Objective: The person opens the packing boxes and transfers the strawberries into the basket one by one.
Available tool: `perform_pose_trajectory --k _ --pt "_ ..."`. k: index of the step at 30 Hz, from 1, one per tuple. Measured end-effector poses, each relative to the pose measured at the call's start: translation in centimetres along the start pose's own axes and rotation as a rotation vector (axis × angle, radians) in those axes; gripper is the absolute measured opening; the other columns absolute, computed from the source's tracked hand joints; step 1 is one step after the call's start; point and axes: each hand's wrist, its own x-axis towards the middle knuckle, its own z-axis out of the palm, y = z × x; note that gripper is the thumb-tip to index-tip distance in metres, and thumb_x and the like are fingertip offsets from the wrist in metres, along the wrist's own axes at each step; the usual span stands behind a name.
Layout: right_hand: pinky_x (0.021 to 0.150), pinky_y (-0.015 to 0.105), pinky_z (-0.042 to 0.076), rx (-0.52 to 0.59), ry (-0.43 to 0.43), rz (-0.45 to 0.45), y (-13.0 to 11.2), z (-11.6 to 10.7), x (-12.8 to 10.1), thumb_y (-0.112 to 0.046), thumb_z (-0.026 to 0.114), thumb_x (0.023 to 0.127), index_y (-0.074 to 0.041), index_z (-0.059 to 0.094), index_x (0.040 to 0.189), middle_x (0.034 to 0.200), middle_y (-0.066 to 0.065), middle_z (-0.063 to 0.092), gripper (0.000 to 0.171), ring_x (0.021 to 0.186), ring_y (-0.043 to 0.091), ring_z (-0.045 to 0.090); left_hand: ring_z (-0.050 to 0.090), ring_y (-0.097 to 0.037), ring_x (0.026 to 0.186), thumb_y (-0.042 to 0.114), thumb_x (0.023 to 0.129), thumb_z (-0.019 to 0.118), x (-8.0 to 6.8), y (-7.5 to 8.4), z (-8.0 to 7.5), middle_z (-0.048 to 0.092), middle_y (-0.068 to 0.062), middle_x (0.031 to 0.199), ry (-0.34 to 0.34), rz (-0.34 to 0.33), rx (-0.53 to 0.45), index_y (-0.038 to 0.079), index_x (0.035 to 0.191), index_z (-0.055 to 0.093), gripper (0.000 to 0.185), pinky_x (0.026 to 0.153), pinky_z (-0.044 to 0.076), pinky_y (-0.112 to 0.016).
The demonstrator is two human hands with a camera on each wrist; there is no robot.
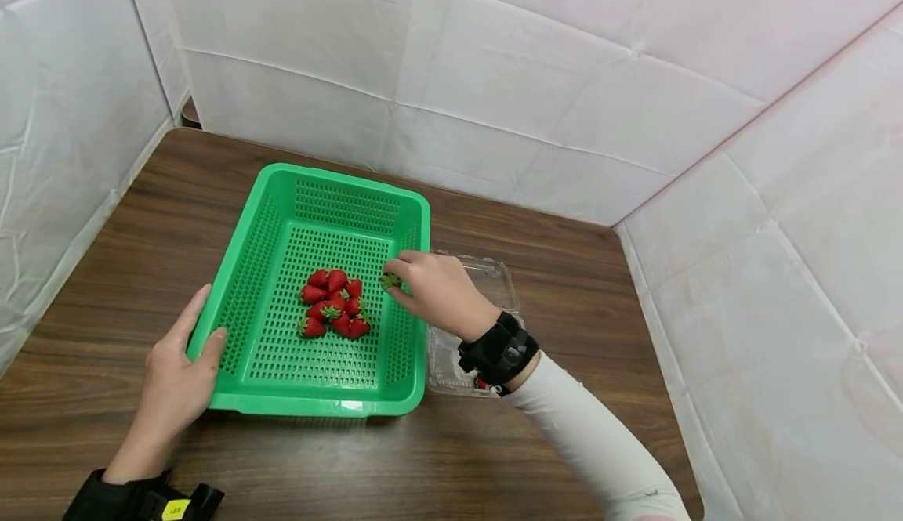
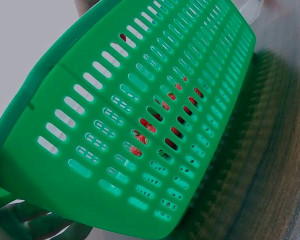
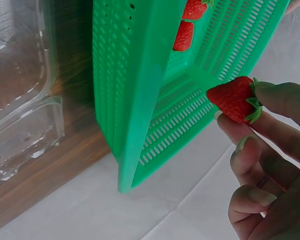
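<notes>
My right hand (image 1: 440,290) pinches a single strawberry (image 3: 233,100) by its leafy end, between thumb and fingertips. It is over the right side of a green perforated plastic basket (image 1: 317,407). Inside the basket, a cluster of red strawberries (image 1: 336,305) with green caps lies near the middle of the floor. My left hand (image 1: 179,372) grips the basket's left rim at the near corner, thumb on top of the edge. In the left wrist view, red fruit shows through the slots of the basket wall (image 2: 135,90), with fingers in shadow at the lower left.
A clear plastic clamshell box (image 1: 444,360) lies just right of the basket, its lid (image 1: 494,278) folded back. Some red fruit (image 1: 482,382) shows in it beside my wrist. White sheeting (image 1: 494,74) walls in the wooden table (image 1: 564,294) at the back and sides.
</notes>
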Motion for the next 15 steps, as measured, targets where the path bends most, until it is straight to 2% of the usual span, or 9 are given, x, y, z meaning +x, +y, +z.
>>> perform_pose_trajectory --k 7,15 --pt "0.058 0.022 0.046 0.019 -0.035 -0.027 -0.5 0.2 1.1 -0.024 0.064 0.094 -0.016 0.071 0.109 0.099 -0.002 0.071 0.018 0.078 0.008 0.065 0.037 -0.052 0.132 0.023 0.104 0.039 0.0 0.1 0.0 0.027 -0.03 0.153 0.004 0.005 -0.005 0.031 0.156 0.01 0.06 0.09 0.037 -0.065" --pt "0.062 0.024 0.049 -0.017 -0.099 -0.045 -1.0 0.1 2.3 -0.024 0.064 0.094 -0.017 0.071 0.104 0.097 -0.003 0.072 0.014 0.078 0.008 0.065 0.035 -0.053 0.132 0.024 0.104 0.039 -0.1 0.1 0.0 0.026 -0.031 0.154 -0.006 -0.005 -0.015 0.033 0.156 0.01 0.06 0.092 0.036 -0.066"
